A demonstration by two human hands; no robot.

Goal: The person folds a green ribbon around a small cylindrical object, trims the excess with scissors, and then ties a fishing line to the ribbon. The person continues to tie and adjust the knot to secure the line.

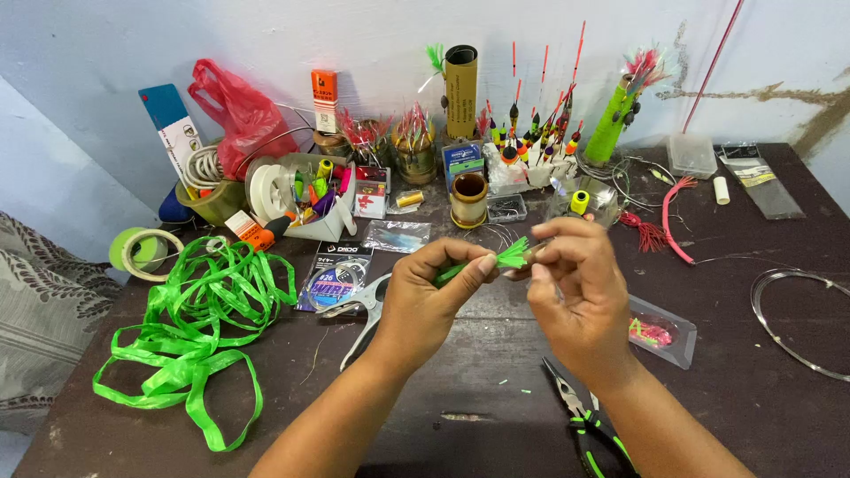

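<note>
I saw both hands raised over the dark worktop at frame centre. Left hand: fingers clamped on a green tassel lure, thumb pressed on its stem. Right hand: fingers pinched together on the lure's other end, just right of the frayed green strands. Lure sat between the two hands, off the worktop, near centre frame. Below the left hand lay metal pliers beside a wire packet. Green-handled pliers lay lower right, under the right wrist. Loose green ribbon was piled at left, a tape roll above it. Floats stood along the wall, upper centre.
</note>
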